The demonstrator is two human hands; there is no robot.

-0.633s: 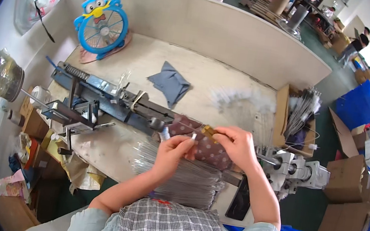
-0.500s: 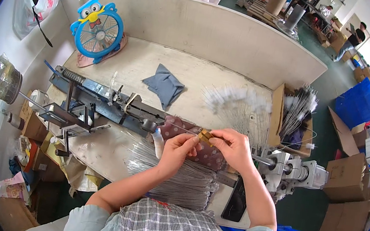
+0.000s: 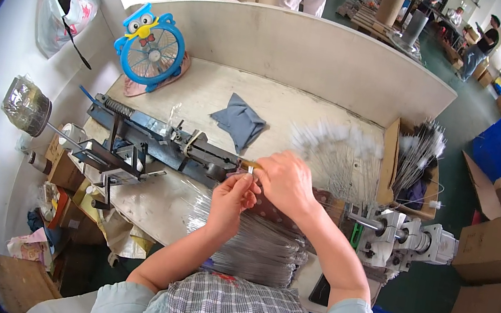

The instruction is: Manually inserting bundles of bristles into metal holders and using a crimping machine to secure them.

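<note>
A: Step in hand, as judged: a thin wire piece [image 3: 249,167] is being fed or seated at the head of the blue metal jig [image 3: 156,139] on the worktop [image 3: 208,95]. The wire piece is pinched between both hands, just at the jig's right end

B: Fingers?

A: Left hand [image 3: 231,200] is closed, thumb and forefinger pinched on the wire piece. Right hand [image 3: 286,184] is curled over it from above and seems to grip it as well; its fingertips are hidden, so the hold cannot be told for certain

B: Stock nearby?

A: A bundle of grey wires [image 3: 262,252] lies under the forearms at the near edge. More white-tipped wires [image 3: 335,156] are spread beyond the hands, and a cardboard box [image 3: 415,162] of them is set to the right

B: Next move, as judged?

A: A fine alignment is called for: the wire end kept straight and level with the jig's slot, held steady by one hand while it is guided by the other
</note>
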